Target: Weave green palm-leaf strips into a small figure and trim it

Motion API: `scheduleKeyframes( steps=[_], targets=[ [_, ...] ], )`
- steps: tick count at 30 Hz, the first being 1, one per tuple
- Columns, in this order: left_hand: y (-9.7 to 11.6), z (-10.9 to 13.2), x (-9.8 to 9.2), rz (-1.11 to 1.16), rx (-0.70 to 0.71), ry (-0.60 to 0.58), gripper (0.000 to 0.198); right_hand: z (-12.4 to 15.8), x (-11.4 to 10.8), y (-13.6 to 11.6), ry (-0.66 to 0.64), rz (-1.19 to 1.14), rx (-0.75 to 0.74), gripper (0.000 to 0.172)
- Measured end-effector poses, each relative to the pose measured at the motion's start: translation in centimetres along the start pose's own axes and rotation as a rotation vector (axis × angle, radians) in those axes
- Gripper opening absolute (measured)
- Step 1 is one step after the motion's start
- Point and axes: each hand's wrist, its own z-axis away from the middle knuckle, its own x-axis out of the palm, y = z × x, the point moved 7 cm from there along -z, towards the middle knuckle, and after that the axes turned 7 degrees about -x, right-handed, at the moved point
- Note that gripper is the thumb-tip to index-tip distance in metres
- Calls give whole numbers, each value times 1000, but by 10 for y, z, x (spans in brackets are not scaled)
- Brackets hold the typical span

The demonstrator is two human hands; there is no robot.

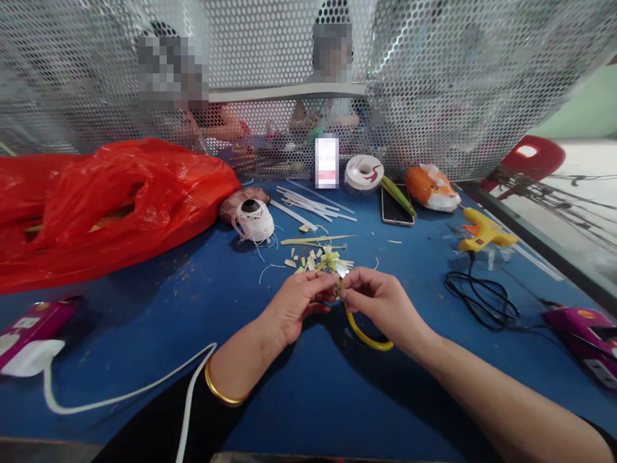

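Note:
My left hand (pixel 303 299) and my right hand (pixel 378 296) meet above the middle of the blue table. Both are closed, thumb against finger, on a small yellow-green leaf piece (pixel 340 286) that is mostly hidden by the fingertips. Below my right hand a yellow curved loop (pixel 369 337) shows, with its other end covered. Just beyond the fingertips lie a knotted green leaf shape (pixel 330 258) and several cut leaf scraps (pixel 311 260). A long leaf strip (pixel 313 241) rests behind them.
A white twine spool (pixel 254 222), white sticks (pixel 308 204), a ribbon roll (pixel 364 172) and a dark phone (pixel 396 204) sit farther back. A red plastic bag (pixel 120 199) fills the left. At right are a yellow glue gun (pixel 486 231) and its black cord (pixel 482 302). A white cable (pixel 130 389) crosses near my left arm.

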Motion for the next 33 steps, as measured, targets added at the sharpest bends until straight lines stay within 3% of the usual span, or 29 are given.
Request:
scheduleKeyframes(
  steps=[6, 10, 14, 23, 33],
  targets=[
    [5, 0, -5, 71, 75, 90, 27, 1, 3, 2, -58, -1, 16, 17],
    [7, 0, -8, 95, 100, 138, 28, 3, -1, -3, 13, 178, -131, 13],
    [6, 0, -9, 39, 108, 143, 26, 6, 0, -4, 26, 235, -183, 7],
    [9, 2, -5, 40, 112, 103, 20, 3, -2, 0, 20, 50, 18, 16],
    [13, 1, -2, -25, 168, 67, 22, 6, -3, -11, 15, 266, -156, 15]
  ],
)
